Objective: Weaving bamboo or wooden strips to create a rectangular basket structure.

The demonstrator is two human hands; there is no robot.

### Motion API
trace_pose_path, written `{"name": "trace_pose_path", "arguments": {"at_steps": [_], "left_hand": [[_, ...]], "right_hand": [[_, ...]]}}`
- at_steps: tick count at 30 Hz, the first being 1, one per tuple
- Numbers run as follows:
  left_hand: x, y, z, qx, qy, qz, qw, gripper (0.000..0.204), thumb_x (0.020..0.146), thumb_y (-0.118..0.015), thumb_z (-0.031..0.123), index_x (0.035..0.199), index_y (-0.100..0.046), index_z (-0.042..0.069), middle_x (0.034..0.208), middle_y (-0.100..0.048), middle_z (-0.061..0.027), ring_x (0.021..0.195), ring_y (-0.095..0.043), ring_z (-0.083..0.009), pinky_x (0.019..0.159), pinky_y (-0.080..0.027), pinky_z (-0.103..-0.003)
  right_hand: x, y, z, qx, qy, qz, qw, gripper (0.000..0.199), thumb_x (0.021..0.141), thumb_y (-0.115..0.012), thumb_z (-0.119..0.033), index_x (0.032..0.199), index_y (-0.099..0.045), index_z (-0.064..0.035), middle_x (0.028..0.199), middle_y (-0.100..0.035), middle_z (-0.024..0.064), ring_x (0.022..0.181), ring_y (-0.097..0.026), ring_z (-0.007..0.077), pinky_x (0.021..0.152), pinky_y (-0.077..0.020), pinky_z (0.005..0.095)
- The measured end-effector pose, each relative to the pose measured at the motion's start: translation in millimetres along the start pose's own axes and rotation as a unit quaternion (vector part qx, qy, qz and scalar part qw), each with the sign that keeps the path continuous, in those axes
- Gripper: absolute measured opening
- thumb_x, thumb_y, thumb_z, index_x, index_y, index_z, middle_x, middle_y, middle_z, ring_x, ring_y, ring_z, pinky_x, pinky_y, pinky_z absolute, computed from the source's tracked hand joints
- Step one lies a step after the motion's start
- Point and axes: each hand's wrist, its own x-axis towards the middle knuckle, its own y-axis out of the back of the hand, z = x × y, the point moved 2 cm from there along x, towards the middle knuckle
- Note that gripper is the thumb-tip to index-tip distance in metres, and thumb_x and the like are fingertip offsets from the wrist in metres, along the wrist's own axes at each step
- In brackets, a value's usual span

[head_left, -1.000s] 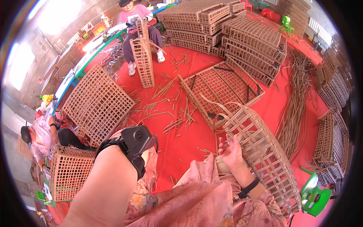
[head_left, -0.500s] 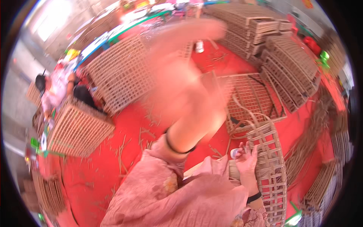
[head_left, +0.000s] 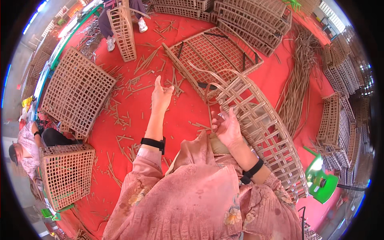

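Note:
My left hand (head_left: 161, 100) is raised over the red floor covering, index finger and thumb stretched out and apart, nothing seen in it. Close against the left side of a loosely woven brown wicker panel (head_left: 267, 132) is my right hand (head_left: 229, 127). Its palm is turned up, its fingers loosely bent and apart, and it holds nothing that I can see. The panel leans along my right side with a long curved edge. Loose bent strands (head_left: 208, 72) stick out from its far end. Dark bands circle both my wrists.
A wicker frame with dark strips (head_left: 216, 52) lies ahead. Stacked wicker pieces (head_left: 252, 24) stand behind it. A bundle of long strands (head_left: 298, 80) lies right, near a green fan-like object (head_left: 322, 186). Cut scraps (head_left: 120, 116) litter the floor. A seated person (head_left: 28, 140) works at far left.
The view has swung. My left hand, blurred and high across the view before, is now lower and sharp. A small white object at my right fingers no longer shows.

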Motion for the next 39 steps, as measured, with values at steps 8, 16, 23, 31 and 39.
{"name": "trace_pose_path", "arguments": {"at_steps": [8,16,23,31,39], "left_hand": [[20,10,-47,-0.047,-0.008,0.053,0.997,0.084,0.083,-0.073,0.025,0.15,-0.028,0.003,0.113,-0.066,-0.0276,0.112,-0.063,-0.0383,0.095,-0.049,-0.044],[20,101,-63,-0.01,0.08,0.193,0.978,0.087,0.084,-0.072,0.026,0.153,-0.024,0.003,0.101,-0.069,-0.0178,0.095,-0.064,-0.031,0.087,-0.05,-0.04],[-7,185,-30,-0.007,0.07,0.276,0.959,0.087,0.084,-0.071,0.028,0.153,-0.025,0.001,0.092,-0.072,-0.016,0.093,-0.071,-0.0272,0.088,-0.051,-0.039],[-26,214,-36,-0.049,0.11,0.299,0.947,0.084,0.085,-0.071,0.02,0.153,-0.025,0.001,0.112,-0.068,-0.0176,0.082,-0.072,-0.0195,0.073,-0.055,-0.032],[-10,229,-66,-0.027,0.142,0.29,0.946,0.089,0.083,-0.072,0.025,0.154,-0.022,0.001,0.106,-0.07,-0.0167,0.078,-0.072,-0.0186,0.081,-0.055,-0.034]], "right_hand": [[2,3,-3,0.013,0.009,-0.031,0.999,0.046,0.096,-0.056,-0.052,0.114,-0.061,-0.0104,0.11,-0.063,0.0151,0.084,-0.056,0.0206,0.063,-0.046,0.0296],[9,-6,-3,0.043,-0.013,-0.024,0.999,0.053,0.088,-0.068,-0.052,0.121,-0.057,-0.0128,0.114,-0.064,0.0112,0.081,-0.06,0.0205,0.063,-0.0483,0.03],[14,-12,-8,0.037,0.022,-0.007,0.999,0.058,0.088,-0.067,-0.054,0.127,-0.048,-0.0144,0.117,-0.063,0.011,0.081,-0.063,0.0195,0.061,-0.0495,0.0284],[14,-11,-6,0.012,0.027,-0.031,0.999,0.062,0.088,-0.065,-0.06,0.127,-0.047,-0.0148,0.115,-0.063,0.0094,0.081,-0.063,0.0184,0.062,-0.049,0.0277],[15,-10,-5,0.001,0.047,0.016,0.999,0.064,0.088,-0.064,-0.061,0.127,-0.046,-0.0134,0.115,-0.063,0.0111,0.079,-0.062,0.0185,0.06,-0.0488,0.0276]]}}
